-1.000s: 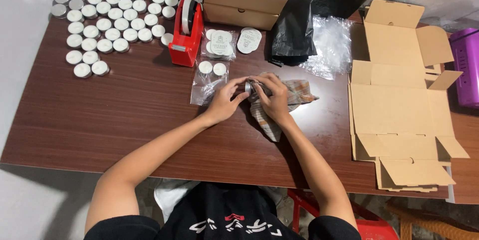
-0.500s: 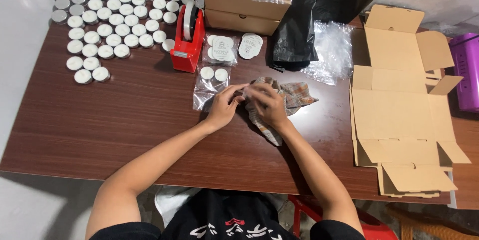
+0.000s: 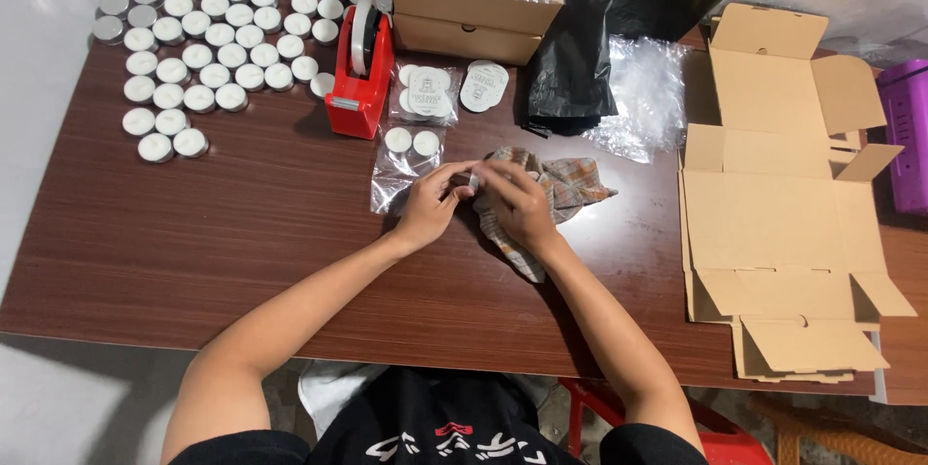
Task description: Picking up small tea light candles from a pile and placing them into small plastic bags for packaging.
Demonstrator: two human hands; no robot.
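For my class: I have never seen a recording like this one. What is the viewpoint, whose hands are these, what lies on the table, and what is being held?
There is no machine here. The single picture comes from a camera worn on a person's head, looking down at their own bare hands over a brown wooden table. The left hand and right hand meet over a checked cloth, pinching something small that the fingers hide. Beside them lies a clear bag with two tealights. Further off: rows of tealight candles, a red tape dispenser, flat cardboard boxes, a black plastic bag.
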